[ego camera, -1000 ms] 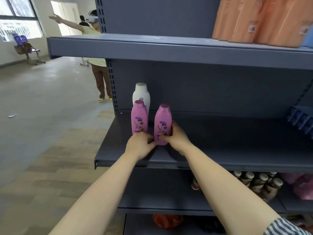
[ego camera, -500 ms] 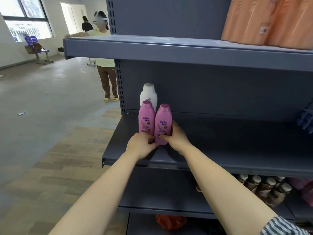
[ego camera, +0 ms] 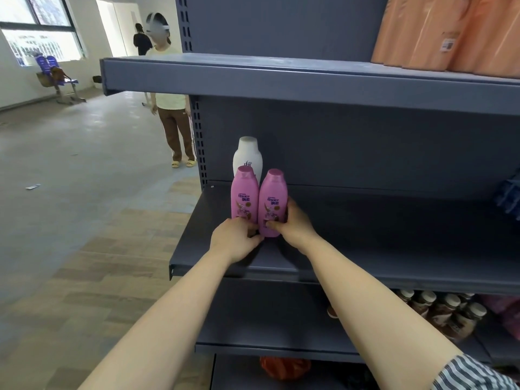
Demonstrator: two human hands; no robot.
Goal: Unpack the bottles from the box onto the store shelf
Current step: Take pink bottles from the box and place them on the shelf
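Two pink bottles stand upright side by side at the left end of the grey middle shelf [ego camera: 365, 249]. My left hand [ego camera: 235, 239] grips the base of the left pink bottle [ego camera: 243, 194]. My right hand [ego camera: 294, 225] wraps the lower part of the right pink bottle [ego camera: 272, 199]. The two bottles touch each other. Behind them a white bottle [ego camera: 247, 156] stands against the back panel. The box is out of view.
The upper shelf [ego camera: 281, 80] overhangs the bottles and carries orange packs [ego camera: 444, 32]. Brown jars [ego camera: 441, 311] sit on the lower shelf at the right. A person [ego camera: 171, 102] stands on the floor past the shelf's left end. A blue chair [ego camera: 53, 77] stands by the window.
The right pink bottle has closed the gap to the left one and now touches it. Both hands stay on the bottle bases. The view shifted left.
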